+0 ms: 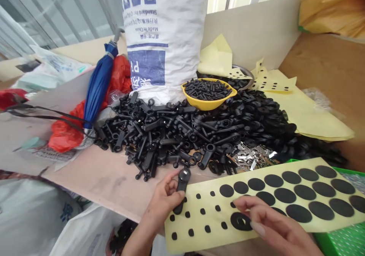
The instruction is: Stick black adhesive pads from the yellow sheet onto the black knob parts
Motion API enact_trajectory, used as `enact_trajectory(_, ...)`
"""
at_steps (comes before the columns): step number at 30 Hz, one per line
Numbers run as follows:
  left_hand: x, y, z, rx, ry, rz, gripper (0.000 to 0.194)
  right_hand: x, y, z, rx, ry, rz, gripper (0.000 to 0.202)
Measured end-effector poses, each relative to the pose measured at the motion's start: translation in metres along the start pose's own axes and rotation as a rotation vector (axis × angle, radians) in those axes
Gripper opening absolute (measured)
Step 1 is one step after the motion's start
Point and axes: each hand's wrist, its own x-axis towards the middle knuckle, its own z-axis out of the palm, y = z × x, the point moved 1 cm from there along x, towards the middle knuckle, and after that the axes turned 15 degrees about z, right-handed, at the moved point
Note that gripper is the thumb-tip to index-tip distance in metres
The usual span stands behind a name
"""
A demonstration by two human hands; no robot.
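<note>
In my left hand is a black plastic crank arm, gripped between thumb and fingers, its rounded head pointing up. The same hand is at the left end of a yellow backing sheet. My right hand pinches the edge of a black round sticker on that sheet. The sticker's hole is shifted, with a crescent of yellow showing around the small black centre piece. Rows of whole black discs cover the sheet's right part; small black spots dot its left part.
Behind lies a heap of black plastic arms. A yellow bowl of black screw-like pieces stands before a white sack. Metal clips, yellow sheets and a green basket are right; a blue umbrella lies left.
</note>
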Motion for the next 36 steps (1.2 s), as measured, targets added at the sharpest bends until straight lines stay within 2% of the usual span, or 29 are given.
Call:
enact_trajectory(2,-0.001,-0.001,0.017,-0.147,-0.095,-0.095,0.065,0.006,-0.005,0.002,0.076,0.009,0.027,0.03)
enact_trajectory(4,0.001,-0.003,0.034,-0.201,-0.197,-0.151,0.057,0.01,-0.006,0.004,0.138,0.031,0.046,0.03)
enact_trajectory(8,0.006,-0.012,0.06,-0.166,-0.384,-0.223,0.049,0.012,-0.007,0.007,0.232,0.033,0.039,0.027)
enact_trajectory(11,0.011,-0.018,0.07,-0.102,-0.466,-0.24,0.046,0.009,-0.007,0.007,0.269,-0.008,0.03,0.025)
enact_trajectory(19,0.013,-0.015,0.072,-0.024,-0.529,-0.211,0.047,0.009,-0.008,0.005,0.193,0.023,0.036,0.027)
enact_trajectory(24,0.011,-0.01,0.069,0.009,-0.517,-0.18,0.041,0.012,-0.004,0.003,0.101,0.009,0.023,0.028)
enact_trajectory(36,0.009,-0.001,0.07,0.08,-0.553,-0.153,0.042,0.012,-0.005,0.004,0.046,0.031,0.013,0.027)
